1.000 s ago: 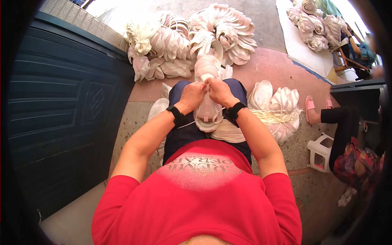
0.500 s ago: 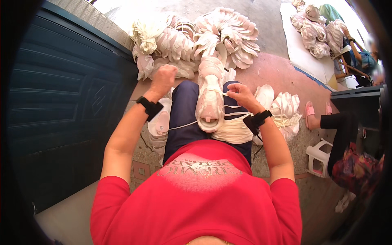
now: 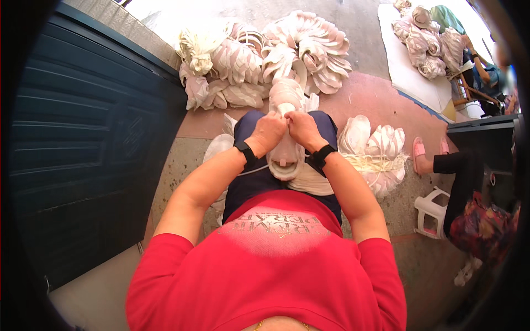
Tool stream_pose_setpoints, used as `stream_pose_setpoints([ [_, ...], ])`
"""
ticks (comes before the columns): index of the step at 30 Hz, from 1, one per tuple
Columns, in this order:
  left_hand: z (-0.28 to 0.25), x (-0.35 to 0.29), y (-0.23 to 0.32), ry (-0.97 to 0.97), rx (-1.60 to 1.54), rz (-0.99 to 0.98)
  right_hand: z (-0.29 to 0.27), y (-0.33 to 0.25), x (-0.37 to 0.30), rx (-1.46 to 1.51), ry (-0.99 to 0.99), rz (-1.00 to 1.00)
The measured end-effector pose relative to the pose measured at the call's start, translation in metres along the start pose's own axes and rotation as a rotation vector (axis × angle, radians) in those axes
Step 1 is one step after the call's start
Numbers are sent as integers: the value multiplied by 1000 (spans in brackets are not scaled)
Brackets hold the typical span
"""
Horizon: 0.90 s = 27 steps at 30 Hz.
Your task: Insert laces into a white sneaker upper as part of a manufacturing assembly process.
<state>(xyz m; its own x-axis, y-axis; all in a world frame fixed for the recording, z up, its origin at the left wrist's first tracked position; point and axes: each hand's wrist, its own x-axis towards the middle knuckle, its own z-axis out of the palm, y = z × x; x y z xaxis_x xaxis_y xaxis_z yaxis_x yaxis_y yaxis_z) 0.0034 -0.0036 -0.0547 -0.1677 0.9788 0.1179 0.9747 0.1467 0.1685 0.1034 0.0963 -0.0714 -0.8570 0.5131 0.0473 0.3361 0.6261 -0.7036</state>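
A pale pink and white shoe upper (image 3: 285,149) lies lengthwise on my lap, between my thighs. Both hands meet over its lacing area. My left hand (image 3: 268,132) is closed in a pinch there, and its fingers cover whatever they grip. Beside it, touching, my right hand (image 3: 303,130) pinches at the same spot, where the shoelace runs; the lace end is hidden by the fingers. One white lace (image 3: 255,172) trails from the upper's near end toward the left. A bundle of cream laces (image 3: 310,181) rests on my right thigh, partly under my right wrist.
Large heaps of bundled uppers (image 3: 309,49) sit on the floor ahead. More uppers (image 3: 381,143) with tied laces lie right of my knees. A dark blue door panel (image 3: 94,138) stands at left. A seated person's leg (image 3: 455,165) and white stool (image 3: 432,212) are at right.
Both hands have come inward from either side and now meet over the upper. The laces that stretched toward my right hand are mostly covered by my arms.
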Motion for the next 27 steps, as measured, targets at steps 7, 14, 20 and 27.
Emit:
stream_pose_setpoints([
  [7,11,6,-15,-26,202,300,-8,39,-32,164,28,41],
  [14,-81,-119,-202,172,465,-867,-121,47,-93,539,-246,546],
  [20,-215,-301,-289,811,306,-1719,-218,132,-166,1182,374,498],
  [27,-234,-384,-324,1810,-688,-1539,-353,137,-202,2014,519,83],
])
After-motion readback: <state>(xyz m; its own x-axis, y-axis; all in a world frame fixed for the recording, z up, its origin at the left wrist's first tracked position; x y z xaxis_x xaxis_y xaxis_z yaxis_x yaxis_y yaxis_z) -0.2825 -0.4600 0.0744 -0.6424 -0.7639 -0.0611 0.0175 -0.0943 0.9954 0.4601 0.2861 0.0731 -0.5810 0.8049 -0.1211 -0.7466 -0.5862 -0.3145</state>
